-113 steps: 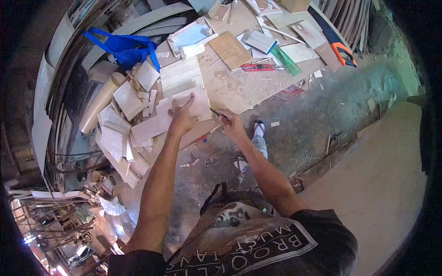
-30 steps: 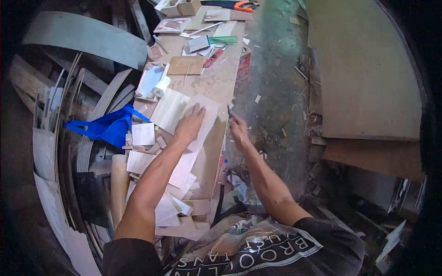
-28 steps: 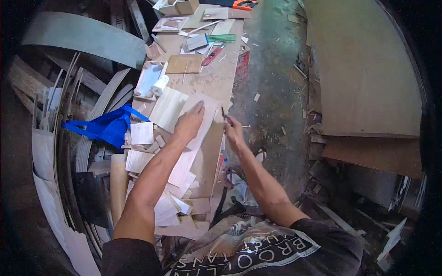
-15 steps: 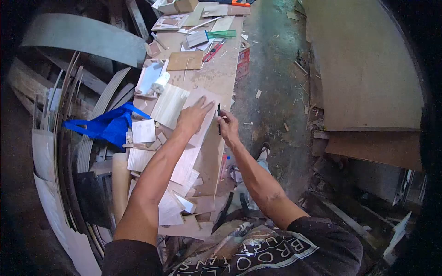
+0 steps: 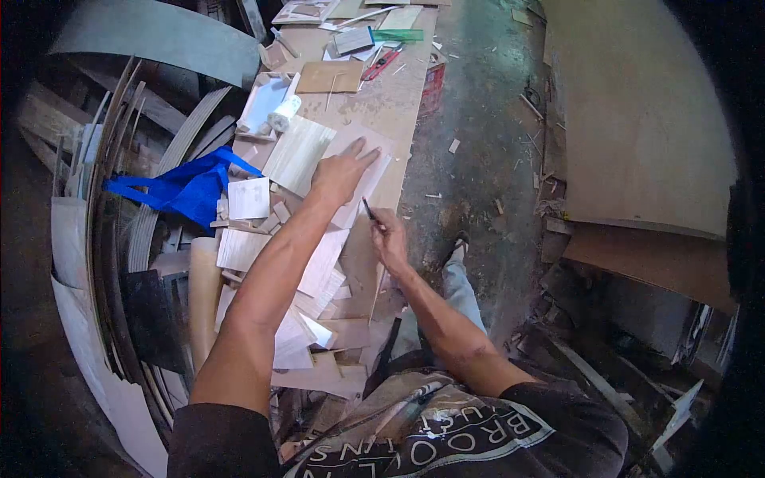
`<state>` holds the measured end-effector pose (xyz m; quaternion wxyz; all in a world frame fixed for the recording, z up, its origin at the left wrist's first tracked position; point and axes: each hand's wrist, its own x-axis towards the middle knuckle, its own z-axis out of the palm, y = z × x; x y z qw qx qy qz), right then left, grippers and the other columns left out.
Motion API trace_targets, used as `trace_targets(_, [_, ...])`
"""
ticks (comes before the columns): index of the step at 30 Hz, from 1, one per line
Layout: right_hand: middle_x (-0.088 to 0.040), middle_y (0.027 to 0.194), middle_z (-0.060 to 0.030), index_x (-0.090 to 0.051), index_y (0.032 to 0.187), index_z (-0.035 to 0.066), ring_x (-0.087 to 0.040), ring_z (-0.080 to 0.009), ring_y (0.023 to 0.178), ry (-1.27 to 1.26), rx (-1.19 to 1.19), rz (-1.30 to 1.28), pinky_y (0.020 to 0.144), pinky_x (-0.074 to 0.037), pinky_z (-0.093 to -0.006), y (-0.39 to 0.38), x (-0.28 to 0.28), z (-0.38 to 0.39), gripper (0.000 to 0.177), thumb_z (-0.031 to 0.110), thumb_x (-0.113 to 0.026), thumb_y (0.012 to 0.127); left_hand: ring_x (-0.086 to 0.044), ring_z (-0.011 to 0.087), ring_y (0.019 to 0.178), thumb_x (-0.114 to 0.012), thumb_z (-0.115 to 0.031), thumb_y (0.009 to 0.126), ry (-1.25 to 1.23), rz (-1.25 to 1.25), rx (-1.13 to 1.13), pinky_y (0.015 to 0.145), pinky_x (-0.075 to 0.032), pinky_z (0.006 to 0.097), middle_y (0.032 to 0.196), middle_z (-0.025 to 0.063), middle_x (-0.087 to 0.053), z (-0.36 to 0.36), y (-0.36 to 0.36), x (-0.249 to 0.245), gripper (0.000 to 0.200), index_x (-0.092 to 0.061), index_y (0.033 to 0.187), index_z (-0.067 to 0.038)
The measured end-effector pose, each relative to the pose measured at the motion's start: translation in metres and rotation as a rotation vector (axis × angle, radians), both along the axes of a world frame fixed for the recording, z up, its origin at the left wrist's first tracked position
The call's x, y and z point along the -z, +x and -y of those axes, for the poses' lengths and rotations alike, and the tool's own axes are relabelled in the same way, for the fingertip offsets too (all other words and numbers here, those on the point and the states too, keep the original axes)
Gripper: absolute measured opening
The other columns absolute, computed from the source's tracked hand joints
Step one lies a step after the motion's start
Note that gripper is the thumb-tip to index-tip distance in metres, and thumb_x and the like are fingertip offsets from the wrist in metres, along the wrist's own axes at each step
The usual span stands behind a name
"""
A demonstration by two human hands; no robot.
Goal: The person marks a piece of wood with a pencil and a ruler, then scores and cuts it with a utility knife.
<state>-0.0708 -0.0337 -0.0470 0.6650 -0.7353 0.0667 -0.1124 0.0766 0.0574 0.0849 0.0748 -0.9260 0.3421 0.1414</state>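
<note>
My left hand (image 5: 339, 175) lies flat with fingers spread on a thin pale board (image 5: 374, 163) and presses it to the workbench. In my right hand (image 5: 389, 239), at the board's lower right edge, is a slim black tool (image 5: 367, 209) with its tip pointing up toward the board. The fingers are pinched around it; its exact kind is too small to make out. Left of my left hand lies a light wood-grain panel (image 5: 299, 155). More pale sheets (image 5: 323, 263) lie beneath my left forearm.
An open box (image 5: 267, 103) with a white roll (image 5: 284, 114), a brown wooden plate (image 5: 331, 77) and a red cutter (image 5: 381, 64) lie farther up the bench. A blue bag (image 5: 187, 191) hangs at the left. Large plywood sheets (image 5: 645, 119) stand right of the littered floor (image 5: 470, 159).
My right hand has moved down along the board's edge toward me, and the black tool now tilts up-left. My left hand still rests on the board. The view has shifted slightly.
</note>
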Motion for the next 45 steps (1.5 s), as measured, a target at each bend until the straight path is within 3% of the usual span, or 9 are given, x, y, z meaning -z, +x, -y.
trace_targets(3, [-0.061, 0.096, -0.0151, -0.062, 0.113, -0.001, -0.06, -0.0255, 0.086, -0.051, -0.052, -0.015, 0.076, -0.047, -0.0329, -0.019, -0.002, -0.005, 0.032, -0.005, -0.049, 0.084, -0.068, 0.0303, 0.097, -0.065, 0.005, 0.072, 0.043, -0.016, -0.017, 0.071, -0.059, 0.0398, 0.151, 0.0087, -0.036, 0.002, -0.001, -0.002, 0.083, -0.04, 0.143, -0.029])
trace_targets(6, [-0.06, 0.097, -0.0157, -0.063, 0.112, -0.001, -0.059, -0.0266, 0.082, -0.099, -0.157, 0.044, 0.074, -0.047, -0.0321, -0.029, -0.01, -0.004, 0.035, -0.006, -0.052, 0.079, -0.069, 0.0318, 0.093, -0.084, 0.0, 0.049, 0.051, -0.01, -0.017, 0.069, -0.059, 0.0409, 0.152, 0.0092, -0.033, 0.001, 0.001, 0.005, 0.113, -0.035, 0.147, -0.028])
trace_targets(9, [-0.06, 0.104, -0.0176, -0.064, 0.109, -0.001, -0.059, -0.0361, 0.099, 0.062, -0.207, -0.194, 0.086, -0.047, -0.0394, -0.027, -0.02, 0.002, 0.037, -0.01, -0.053, 0.075, -0.069, 0.0322, 0.092, -0.084, 0.001, 0.048, 0.019, 0.022, 0.002, 0.068, -0.059, 0.0407, 0.153, 0.0089, -0.033, -0.002, 0.0, 0.006, 0.114, -0.035, 0.147, -0.029])
trace_targets(11, [-0.06, 0.106, -0.0172, -0.065, 0.108, 0.0, -0.058, -0.0362, 0.102, -0.257, -0.299, -0.039, 0.088, -0.047, -0.041, -0.025, -0.019, 0.016, 0.036, -0.009, -0.053, 0.075, -0.068, 0.0318, 0.095, -0.084, 0.001, 0.048, 0.043, -0.027, -0.022, 0.069, -0.059, 0.0407, 0.152, 0.0083, -0.033, 0.002, -0.001, 0.0, 0.114, -0.035, 0.146, -0.029])
trace_targets(24, [-0.062, 0.108, -0.0135, -0.067, 0.108, 0.006, -0.056, -0.0355, 0.105, -0.451, -0.439, 0.126, 0.091, -0.045, -0.0429, 0.023, -0.006, 0.041, 0.034, 0.0, -0.058, 0.076, -0.067, 0.0308, 0.1, -0.084, 0.0, 0.051, 0.057, -0.031, -0.046, 0.071, -0.059, 0.0406, 0.153, 0.0075, -0.033, 0.003, -0.001, 0.0, 0.112, -0.035, 0.146, -0.032])
trace_targets(26, [-0.062, 0.107, -0.0133, -0.067, 0.105, 0.005, -0.057, -0.0353, 0.102, -0.426, -0.508, 0.147, 0.091, -0.044, -0.0435, 0.032, -0.004, 0.046, 0.029, 0.002, -0.057, 0.078, -0.068, 0.0299, 0.098, -0.065, 0.005, 0.071, 0.052, -0.03, -0.051, 0.07, -0.059, 0.04, 0.151, 0.0068, -0.036, 0.004, -0.003, -0.003, 0.085, -0.04, 0.143, -0.032])
trace_targets(29, [-0.062, 0.105, -0.0133, -0.066, 0.102, 0.004, -0.057, -0.0348, 0.1, -0.377, -0.519, 0.163, 0.09, -0.044, -0.0428, 0.042, -0.016, 0.055, 0.024, 0.004, -0.058, 0.08, -0.066, 0.0295, 0.103, -0.062, 0.004, 0.074, 0.037, -0.007, -0.052, 0.073, -0.059, 0.0398, 0.151, 0.007, -0.036, 0.004, -0.004, -0.003, 0.082, -0.04, 0.143, -0.032])
trace_targets(32, [-0.062, 0.103, -0.0137, -0.066, 0.1, 0.004, -0.058, -0.0348, 0.099, -0.407, -0.549, 0.263, 0.089, -0.045, -0.0428, 0.059, -0.01, 0.06, 0.021, 0.006, -0.059, 0.08, -0.067, 0.0308, 0.099, -0.08, 0.004, 0.053, 0.008, -0.001, -0.036, 0.071, -0.059, 0.04, 0.154, 0.0077, -0.03, 0.0, -0.001, 0.006, 0.11, -0.034, 0.147, -0.03])
trace_targets(45, [-0.065, 0.096, -0.0152, -0.067, 0.099, 0.001, -0.061, -0.0357, 0.093, -0.427, -0.758, 0.342, 0.081, -0.05, -0.0438, 0.098, -0.013, 0.07, 0.02, 0.005, -0.063, 0.079, -0.065, 0.0284, 0.104, -0.071, 0.005, 0.066, 0.05, 0.003, -0.106, 0.074, -0.059, 0.0374, 0.154, 0.0063, -0.031, 0.008, -0.004, 0.001, 0.093, -0.036, 0.145, -0.029])
